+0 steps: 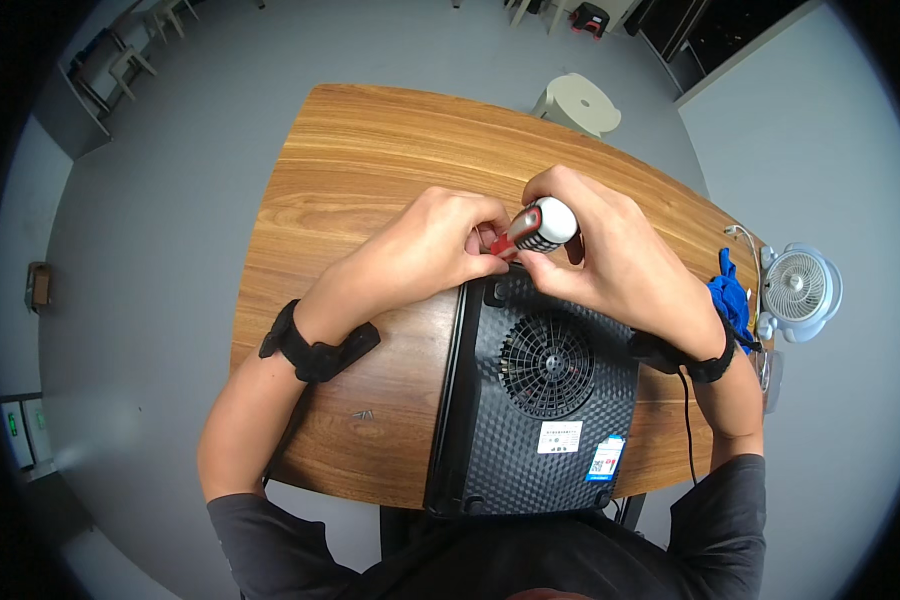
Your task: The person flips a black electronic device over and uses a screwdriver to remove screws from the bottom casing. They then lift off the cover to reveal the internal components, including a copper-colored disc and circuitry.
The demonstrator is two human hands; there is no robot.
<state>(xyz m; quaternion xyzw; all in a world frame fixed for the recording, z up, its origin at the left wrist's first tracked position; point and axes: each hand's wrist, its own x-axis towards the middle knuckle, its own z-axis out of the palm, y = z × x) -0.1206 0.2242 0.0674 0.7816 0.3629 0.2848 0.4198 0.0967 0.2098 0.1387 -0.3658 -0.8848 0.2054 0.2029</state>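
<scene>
Red-and-white screwdriver (542, 226) between both hands: right hand (610, 250) curled closed round the handle, left hand (435, 235) pinched in at the red neck, apparently holding it; the tip is hidden. Just below, a black appliance (505, 440) lies underside up at the near edge of the worktop (360, 170), the screwdriver at its far left corner. Work partway, I judge: loose screws (364, 413) lie left of the appliance, so some seem out already; the casing looks closed, and the fastening at that corner seems left. Whether it is turning in or out, cannot tell. Count: one screwdriver, one appliance, one round grille (554, 362), two stickers (559, 437), about three screws, too small to be sure. Farther out, right side: one blue cloth (730, 295), one small fan (799, 284). Beyond the far edge, one pale stool (577, 105)
</scene>
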